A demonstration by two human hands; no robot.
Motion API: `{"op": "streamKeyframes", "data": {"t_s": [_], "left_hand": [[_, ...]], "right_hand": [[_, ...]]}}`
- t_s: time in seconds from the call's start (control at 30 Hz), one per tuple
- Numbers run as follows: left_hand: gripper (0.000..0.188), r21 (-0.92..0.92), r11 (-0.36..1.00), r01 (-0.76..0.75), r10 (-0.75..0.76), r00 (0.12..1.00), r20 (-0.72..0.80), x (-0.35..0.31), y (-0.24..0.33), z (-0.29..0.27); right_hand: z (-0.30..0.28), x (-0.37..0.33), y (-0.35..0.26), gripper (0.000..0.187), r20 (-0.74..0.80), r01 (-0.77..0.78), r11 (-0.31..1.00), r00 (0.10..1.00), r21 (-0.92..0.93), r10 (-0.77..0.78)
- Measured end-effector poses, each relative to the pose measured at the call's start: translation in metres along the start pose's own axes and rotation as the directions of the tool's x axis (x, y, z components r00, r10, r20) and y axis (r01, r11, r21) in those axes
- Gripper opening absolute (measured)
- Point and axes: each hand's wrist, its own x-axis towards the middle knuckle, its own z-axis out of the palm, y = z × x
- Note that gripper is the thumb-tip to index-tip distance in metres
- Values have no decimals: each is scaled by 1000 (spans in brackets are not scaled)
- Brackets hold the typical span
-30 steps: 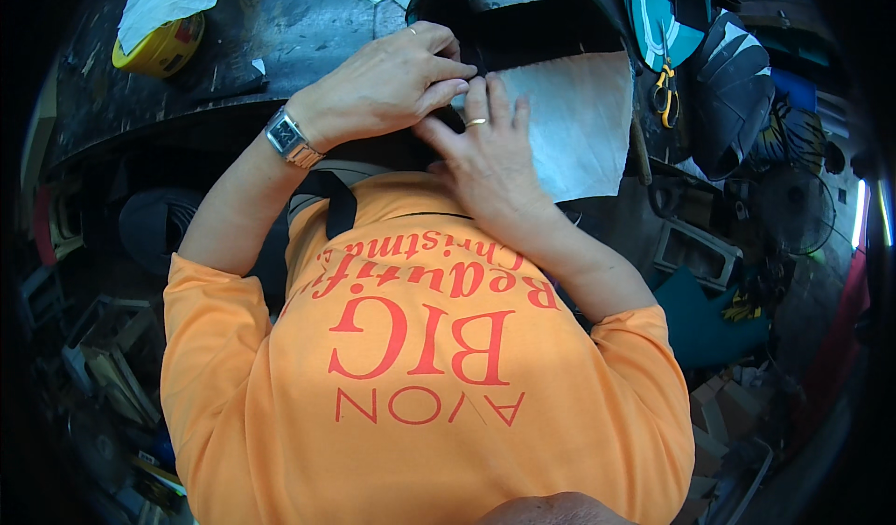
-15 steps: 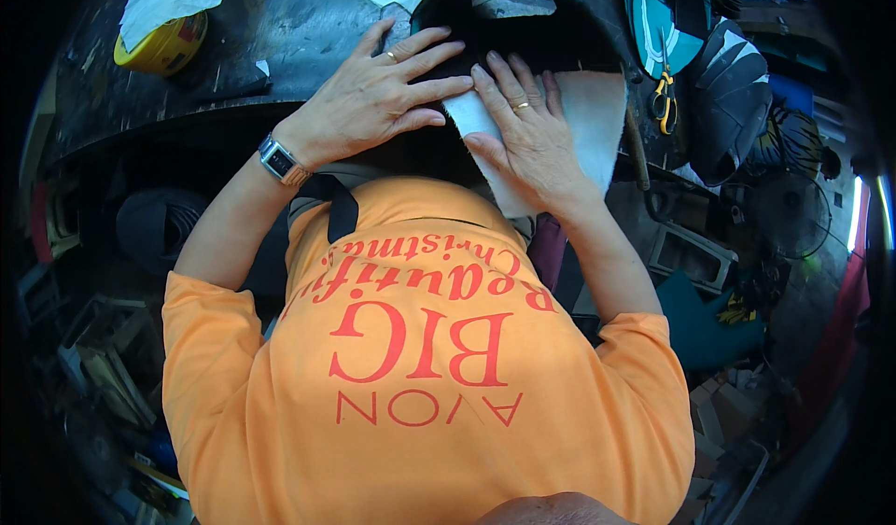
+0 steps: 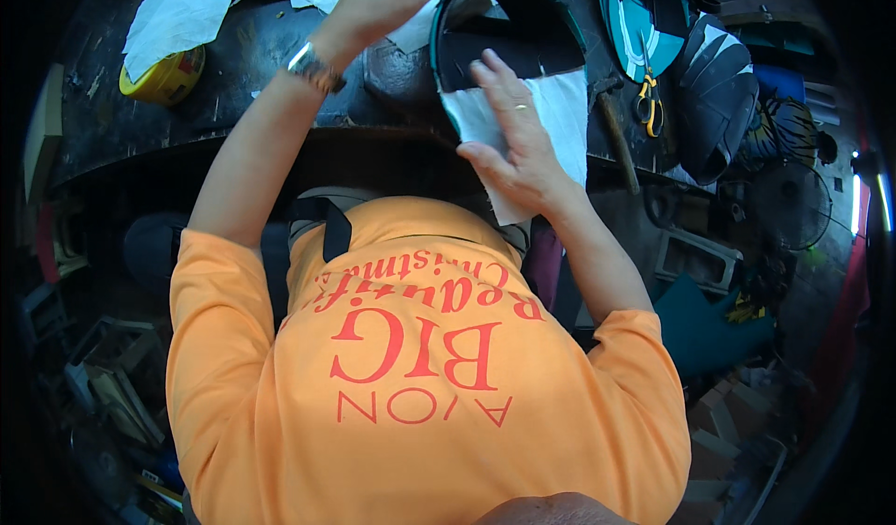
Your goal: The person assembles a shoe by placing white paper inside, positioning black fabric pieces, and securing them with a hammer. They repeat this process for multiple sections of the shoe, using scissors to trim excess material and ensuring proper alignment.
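A dark arched piece with a teal edge [image 3: 439,44], looking like a shoe upper, lies on the bench in front of me. White cloth [image 3: 560,119] covers its near part and hangs toward my lap. My right hand [image 3: 523,142] rests on this cloth, fingers stretched out and the thumb apart. At the top edge of the view is my left hand [image 3: 381,0], partly cut off. One of its digits reaches to the far rim of the dark piece; whether the hand grips it cannot be seen.
Right of the piece lie a hammer [image 3: 616,138], scissors with yellow handles [image 3: 648,105], teal pieces [image 3: 616,21] and overlapping dark grey pieces [image 3: 714,96]. A yellow tub [image 3: 159,79] sits at left, under a white sheet [image 3: 182,16]. A fan [image 3: 791,203] stands at far right.
My left hand has moved up and away, off the piece's near side to its far rim. The dark piece now shows its rounded teal edge. The right hand stays on the cloth, fingers slightly raised.
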Motion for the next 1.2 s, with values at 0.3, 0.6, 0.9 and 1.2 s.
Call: {"op": "streamKeyframes", "data": {"t_s": [0.3, 0.6, 0.9, 1.2], "left_hand": [[86, 1, 874, 486, -445, 800, 404, 41, -28, 18], [65, -246, 936, 253, -156, 922, 353, -1, -23, 8], [62, -143, 989, -40, 79, 957, 278, -13, -38, -1], [61, -119, 993, -22, 56, 955, 291, -18, -36, -4]], "right_hand": [[-84, -61, 71, 63, -378, -464, 555, 886, -691, 270], [-98, -53, 80, 48, -428, -611, 742, 613, 276, 664], [-35, 3, -16, 27, -71, -102, 975, 993, -196, 90], [-25, 15, -51, 43, 201, -368, 903, 889, -223, 412]]}}
